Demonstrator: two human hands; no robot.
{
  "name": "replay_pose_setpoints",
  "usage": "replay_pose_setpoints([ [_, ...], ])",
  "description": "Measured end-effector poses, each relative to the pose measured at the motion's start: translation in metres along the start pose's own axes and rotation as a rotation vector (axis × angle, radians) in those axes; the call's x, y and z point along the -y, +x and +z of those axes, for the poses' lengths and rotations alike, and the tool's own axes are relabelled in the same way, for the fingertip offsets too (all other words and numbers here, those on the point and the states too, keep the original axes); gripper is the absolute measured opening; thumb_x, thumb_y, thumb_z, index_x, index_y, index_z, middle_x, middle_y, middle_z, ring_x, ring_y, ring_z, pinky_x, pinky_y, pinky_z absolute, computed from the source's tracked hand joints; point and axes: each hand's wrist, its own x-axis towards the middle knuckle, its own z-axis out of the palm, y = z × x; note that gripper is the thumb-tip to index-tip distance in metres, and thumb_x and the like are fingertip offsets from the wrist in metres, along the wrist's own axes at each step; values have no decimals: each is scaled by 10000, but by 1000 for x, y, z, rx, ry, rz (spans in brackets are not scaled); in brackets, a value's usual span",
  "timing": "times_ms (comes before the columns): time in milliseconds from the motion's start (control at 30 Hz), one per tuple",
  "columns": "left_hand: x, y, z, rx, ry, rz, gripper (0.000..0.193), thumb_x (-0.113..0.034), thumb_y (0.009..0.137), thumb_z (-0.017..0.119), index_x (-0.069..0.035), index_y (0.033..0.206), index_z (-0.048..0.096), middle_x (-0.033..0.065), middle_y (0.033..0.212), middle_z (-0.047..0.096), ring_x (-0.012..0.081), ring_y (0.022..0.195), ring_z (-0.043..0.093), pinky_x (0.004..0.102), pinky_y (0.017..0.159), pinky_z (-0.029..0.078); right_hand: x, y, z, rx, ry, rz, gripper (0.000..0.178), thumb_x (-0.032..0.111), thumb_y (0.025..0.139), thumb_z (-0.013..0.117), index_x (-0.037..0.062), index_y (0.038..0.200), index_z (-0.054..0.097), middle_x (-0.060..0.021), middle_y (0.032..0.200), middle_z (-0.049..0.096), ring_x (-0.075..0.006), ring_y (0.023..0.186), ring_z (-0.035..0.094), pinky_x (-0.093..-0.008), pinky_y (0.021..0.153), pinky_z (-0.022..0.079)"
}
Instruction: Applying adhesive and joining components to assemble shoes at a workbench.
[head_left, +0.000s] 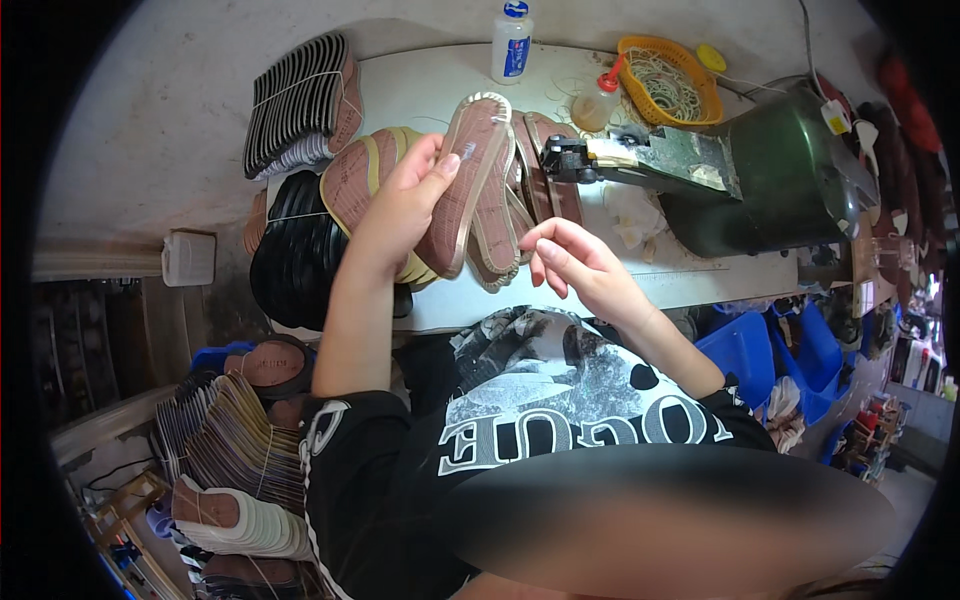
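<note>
- Insole (467,195), brown with a pale bound edge, was held at a slant above the near middle of a white table (430,75), overlapping other brown insoles behind it.
- Left hand (405,200): its fingers gripped the insole from the left side, the thumb lying across its upper face.
- Right hand (590,270): its fingers were bent beside the insoles' right edge, thumb near forefinger; whether they pinched anything could not be told.
- Yellow basket (645,95), open and lattice-sided, sat at the far right of the table with a tangle of pale cord inside.
- Squeeze bottle (595,108), see-through with a red nozzle, stood just beside the basket, with some amber liquid inside.
- White bottle (512,50), blue-capped, stood at the table's far edge; its contents could not be made out.
- Writing: the white bottle had a blue printed label, the insole a small pale mark too faint to read, and the person's black shirt (580,390) large white letters, upside down in view.
- Sewing machine (690,160), dark green and worn, reached in from the right.
- String-tied stack (300,105) of dark-edged soles stood at the far left.
</note>
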Motion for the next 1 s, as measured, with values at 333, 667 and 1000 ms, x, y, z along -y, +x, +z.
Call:
replay_pose_setpoints([
  [333, -8, 63, -9, 532, 1367, 599, 141, -83, 746, 677, -41, 879, 695, 79, 812, 570, 277, 790, 572, 351, 713, 449, 7, -19, 3, 306, -256, 267, 256, 189, 956, 551, 19, 1147, 562, 2, 832, 604, -30, 722, 516, -188, 612, 399],
  [667, 30, -12, -105, -647, 1589, -125, 259, -263, 912, 522, -27, 958, 618, 124, 1012, 577, 339, 1028, 516, 496, 843, 421, -2, -30, -34, 60, -188, 218, 247, 220, 934, 569, 29, 1086, 607, -9, 814, 615, -37, 680, 496, -177, 582, 372],
  [1000, 44, -29, -64, -790, 1329, -24, 705, -396, 789, 692, -50, 1346, 435, 125, 1294, 504, 393, 1237, 354, 580, 1006, 257, 13, -14, -19, 194, -165, 136, 197, 179, 929, 590, 24, 1051, 591, 17, 770, 594, -30, 707, 524, -206, 600, 410],
])
